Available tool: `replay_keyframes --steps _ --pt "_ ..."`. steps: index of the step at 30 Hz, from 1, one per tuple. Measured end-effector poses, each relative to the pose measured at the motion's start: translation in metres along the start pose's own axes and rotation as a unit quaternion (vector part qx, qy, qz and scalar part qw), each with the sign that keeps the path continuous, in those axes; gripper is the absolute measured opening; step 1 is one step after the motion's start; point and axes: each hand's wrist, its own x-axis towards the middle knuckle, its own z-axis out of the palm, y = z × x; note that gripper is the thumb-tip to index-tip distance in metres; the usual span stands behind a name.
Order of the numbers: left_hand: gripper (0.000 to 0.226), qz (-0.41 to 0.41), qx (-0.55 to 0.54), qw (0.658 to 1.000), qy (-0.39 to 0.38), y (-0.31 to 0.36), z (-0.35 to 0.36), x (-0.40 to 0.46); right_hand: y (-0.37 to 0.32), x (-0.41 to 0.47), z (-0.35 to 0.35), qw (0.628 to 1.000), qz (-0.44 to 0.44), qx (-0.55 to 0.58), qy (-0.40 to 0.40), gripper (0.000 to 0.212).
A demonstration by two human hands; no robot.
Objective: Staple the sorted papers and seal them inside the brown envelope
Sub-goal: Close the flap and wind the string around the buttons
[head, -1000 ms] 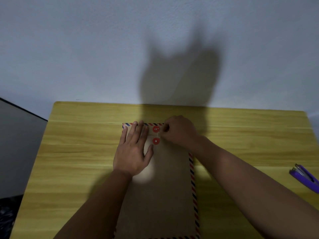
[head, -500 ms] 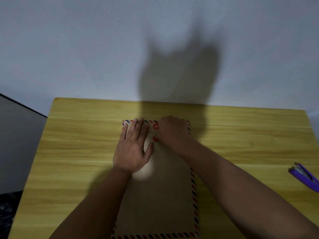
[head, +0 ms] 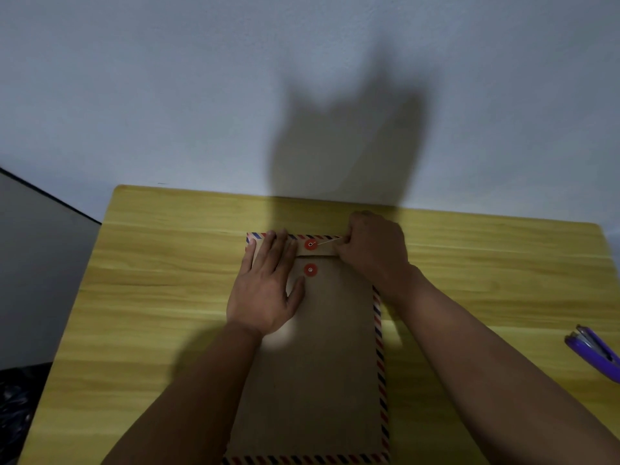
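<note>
The brown envelope (head: 322, 364) lay flat on the yellow wooden table (head: 151, 297), flap folded down. The left hand (head: 265, 290) pressed open-palmed on its upper left, while the right hand (head: 372, 250) pinched the thin string (head: 327, 242) running from the upper red button (head: 310, 244). A purple stapler (head: 593, 352) sat far right.

Brown envelope (head: 328, 364), red-blue striped border

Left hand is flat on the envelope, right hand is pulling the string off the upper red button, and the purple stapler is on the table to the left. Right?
Not quite. The head view shows the stapler at the table's right edge, not the left. The rest holds: the left hand lies flat on the envelope, and the right hand pulls the string from the upper button.
</note>
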Motion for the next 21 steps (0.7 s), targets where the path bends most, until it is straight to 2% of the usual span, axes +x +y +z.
replay_keyframes --steps 3,5,8,10,13,16,21 --pt "0.071 0.001 0.0 1.0 0.001 0.0 0.0 0.0 0.006 -0.003 -0.001 0.999 -0.017 -0.024 0.015 0.019" --pt "0.071 0.002 0.0 1.0 0.002 0.0 0.0 0.0 0.012 -0.006 0.0 0.997 -0.037 -0.028 0.056 0.02" --pt "0.071 0.003 -0.001 1.0 -0.001 -0.001 0.0 0.0 0.018 -0.008 0.0 0.989 -0.106 0.061 0.086 0.019" --pt "0.071 0.003 0.003 1.0 -0.006 -0.001 0.0 0.0 0.018 -0.007 -0.001 0.974 -0.168 0.137 0.068 0.022" --pt "0.072 -0.002 0.008 1.0 -0.014 0.0 0.0 0.0 0.013 -0.005 -0.007 0.96 -0.212 0.18 0.039 0.024" --pt "0.072 0.0 0.013 1.0 -0.014 0.0 -0.001 0.0 0.012 0.0 -0.017 0.962 -0.221 0.156 0.032 0.023" --pt "0.072 -0.013 0.027 1.0 -0.004 0.004 -0.004 0.0 0.028 0.01 -0.029 0.968 -0.248 0.028 -0.001 0.019"
